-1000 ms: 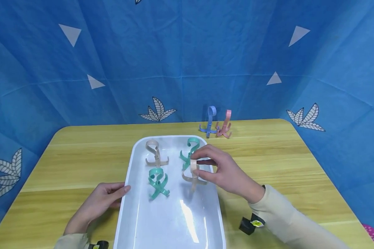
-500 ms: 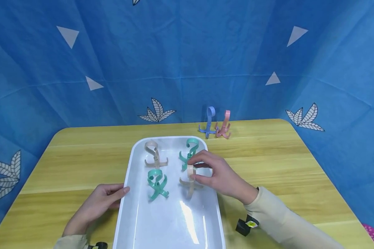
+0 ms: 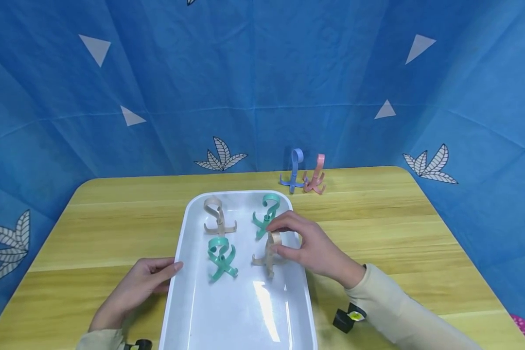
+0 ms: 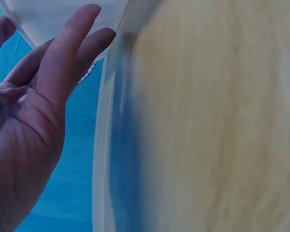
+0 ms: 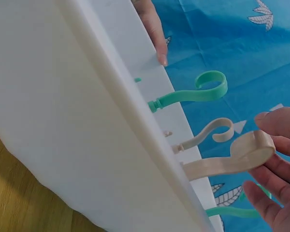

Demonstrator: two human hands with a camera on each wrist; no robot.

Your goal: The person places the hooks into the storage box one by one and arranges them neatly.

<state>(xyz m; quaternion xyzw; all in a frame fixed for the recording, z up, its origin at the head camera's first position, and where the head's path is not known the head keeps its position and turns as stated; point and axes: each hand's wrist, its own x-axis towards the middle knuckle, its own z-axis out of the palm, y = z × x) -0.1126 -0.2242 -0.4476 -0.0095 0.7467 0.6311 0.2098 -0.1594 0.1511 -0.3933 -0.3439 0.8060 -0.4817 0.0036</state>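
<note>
My left hand (image 3: 137, 284) holds the left rim of the white tray (image 3: 227, 313), thumb over the edge and fingers outside it. Near the tray's right side, my right hand (image 3: 319, 245) has thumb and fingers around the curled top of a beige multi-arm hook hanger (image 3: 269, 260), whose prongs stand at the tray floor. Three more hangers stand in the tray: a beige hanger (image 3: 219, 226) back left, a green hanger (image 3: 222, 262) in front of it, and another green hanger (image 3: 262, 223) back right, partly behind my right fingers. The right wrist view shows the held hanger's curl (image 5: 256, 147) between thumb and fingers.
A blue hanger (image 3: 293, 177) and a pink hanger (image 3: 316, 180) stand on the wooden table (image 3: 376, 214) behind the tray's right corner. A blue cloth (image 3: 253, 82) with white shapes hangs along the table's back and sides.
The held beige hanger has come slightly left and toward me, down to the tray floor, and has turned about its stem. My left hand stays at the rim.
</note>
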